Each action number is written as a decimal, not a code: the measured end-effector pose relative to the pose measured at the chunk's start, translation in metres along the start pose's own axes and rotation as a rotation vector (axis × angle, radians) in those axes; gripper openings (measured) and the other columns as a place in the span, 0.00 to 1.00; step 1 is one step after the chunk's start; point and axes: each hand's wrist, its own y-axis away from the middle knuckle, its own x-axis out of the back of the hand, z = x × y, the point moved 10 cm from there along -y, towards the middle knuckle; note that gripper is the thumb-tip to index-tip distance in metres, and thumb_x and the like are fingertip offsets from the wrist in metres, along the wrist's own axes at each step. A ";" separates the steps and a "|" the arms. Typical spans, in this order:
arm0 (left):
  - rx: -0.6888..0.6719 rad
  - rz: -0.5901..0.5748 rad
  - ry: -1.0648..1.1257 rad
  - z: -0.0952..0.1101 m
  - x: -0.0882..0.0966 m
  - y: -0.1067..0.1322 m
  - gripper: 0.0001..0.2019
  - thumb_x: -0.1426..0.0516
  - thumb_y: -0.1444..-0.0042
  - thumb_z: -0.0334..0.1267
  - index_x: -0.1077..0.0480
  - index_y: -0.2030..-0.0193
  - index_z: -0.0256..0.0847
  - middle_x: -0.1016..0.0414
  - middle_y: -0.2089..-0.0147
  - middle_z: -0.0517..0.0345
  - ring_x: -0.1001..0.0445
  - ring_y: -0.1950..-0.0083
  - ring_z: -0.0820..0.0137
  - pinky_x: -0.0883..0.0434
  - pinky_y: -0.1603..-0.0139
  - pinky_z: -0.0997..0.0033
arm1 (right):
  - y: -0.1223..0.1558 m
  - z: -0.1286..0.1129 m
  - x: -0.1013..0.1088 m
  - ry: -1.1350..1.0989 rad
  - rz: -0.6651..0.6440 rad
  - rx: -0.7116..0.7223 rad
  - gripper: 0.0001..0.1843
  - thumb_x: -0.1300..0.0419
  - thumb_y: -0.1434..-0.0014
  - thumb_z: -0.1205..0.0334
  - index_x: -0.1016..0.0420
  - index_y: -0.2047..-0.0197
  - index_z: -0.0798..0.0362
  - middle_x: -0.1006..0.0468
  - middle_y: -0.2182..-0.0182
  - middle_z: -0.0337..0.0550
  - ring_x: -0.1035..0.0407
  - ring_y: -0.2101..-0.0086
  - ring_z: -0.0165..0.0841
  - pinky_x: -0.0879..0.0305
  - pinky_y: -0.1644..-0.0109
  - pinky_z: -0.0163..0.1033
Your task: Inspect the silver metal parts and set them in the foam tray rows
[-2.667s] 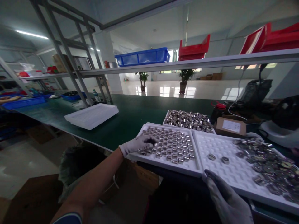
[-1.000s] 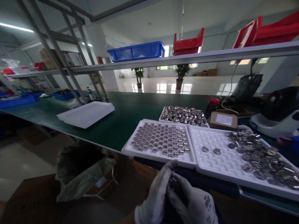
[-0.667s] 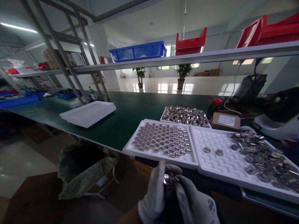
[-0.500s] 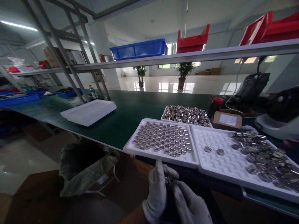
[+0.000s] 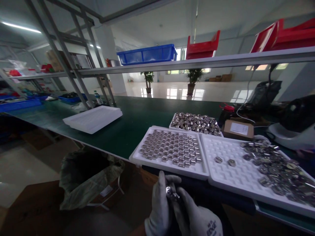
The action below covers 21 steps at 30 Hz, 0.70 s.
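My left hand [image 5: 159, 203], in a white glove, is closed around small shiny metal cylinders [image 5: 169, 191] below the front edge of the bench. Gloved as well, my right hand [image 5: 194, 209] pinches at the same parts from the right. How many parts each hand has is hidden by the fingers. Just beyond them lies a white tray [image 5: 205, 172] with rows of metal cylinders [image 5: 172, 147]. To its right, another white tray [image 5: 221, 177] has a loose heap of metal cylinders [image 5: 278, 167] on its right side and two single ones further left.
Behind stands a third tray heaped with cylinders [image 5: 197, 123]. Beside it are a small cardboard box [image 5: 238, 129] and a red-lidded bottle [image 5: 226, 111]. Stacked white trays [image 5: 93, 119] lie left on the green bench [image 5: 133, 111]. A lined bin [image 5: 91, 183] stands below. Bins line the overhead shelf [image 5: 157, 67].
Both hands have shifted slightly left and down together. The right hand has turned so print on its glove shows, and more of the shiny metal is visible between the fingers.
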 end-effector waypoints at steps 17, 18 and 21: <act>-0.689 -0.749 -1.420 0.077 -0.034 -0.102 0.19 0.48 0.31 0.38 0.31 0.36 0.44 0.28 0.35 0.49 0.32 0.35 0.58 0.39 0.31 0.55 | -0.078 0.224 0.119 0.040 0.160 -0.743 0.31 0.46 0.39 0.45 0.24 0.41 0.57 0.16 0.56 0.58 0.21 0.58 0.48 0.31 0.54 0.49; -0.675 -0.799 -1.418 0.078 -0.039 -0.105 0.19 0.45 0.33 0.39 0.31 0.36 0.46 0.26 0.37 0.52 0.30 0.38 0.60 0.37 0.33 0.59 | -0.077 0.223 0.123 0.030 0.196 -0.748 0.33 0.46 0.39 0.45 0.26 0.39 0.57 0.16 0.57 0.57 0.21 0.59 0.47 0.30 0.54 0.48; -0.635 -0.892 -1.405 0.079 -0.051 -0.111 0.21 0.40 0.39 0.37 0.29 0.38 0.44 0.25 0.41 0.50 0.28 0.42 0.59 0.37 0.34 0.60 | -0.067 0.204 0.115 -0.025 0.249 -0.709 0.35 0.48 0.40 0.42 0.26 0.38 0.55 0.16 0.57 0.55 0.21 0.59 0.46 0.28 0.55 0.47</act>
